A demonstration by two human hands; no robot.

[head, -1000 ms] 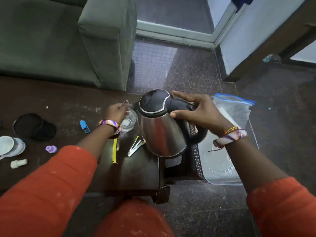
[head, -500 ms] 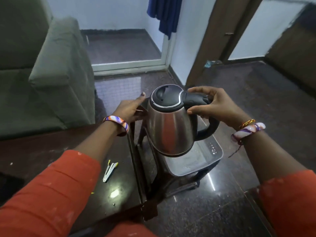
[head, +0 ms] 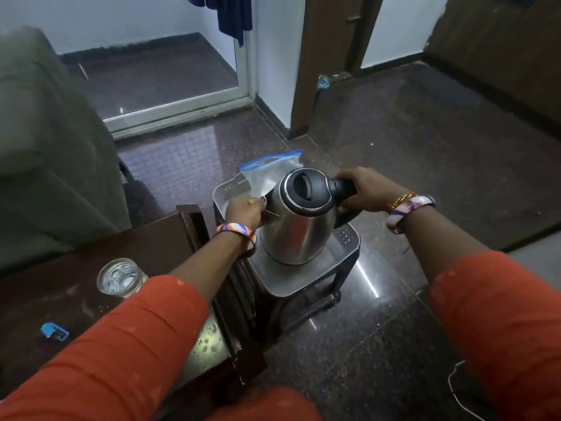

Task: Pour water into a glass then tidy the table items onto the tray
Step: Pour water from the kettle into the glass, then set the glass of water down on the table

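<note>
Kettle [head: 299, 220] upright on grey tray [head: 306, 281], right hand [head: 368, 189] wrapped round its black handle, left hand [head: 246, 212] curled against its spout side, hold unclear; water-filled glass [head: 120, 278] sits on dark table [head: 145, 253], well left of both hands.

Floor [head: 409, 153]: dark speckled polished stone, showing bright streaks of reflected light. Far left: grey-green upholstered sofa [head: 51, 153]. Far centre: white-framed glass door [head: 182, 107] with a dark surface beyond it. White wall [head: 273, 56] beside it; a dark blue cloth [head: 233, 16] hangs at the top. Brown wooden door frame [head: 321, 56] to the right. Lighting dim.
</note>
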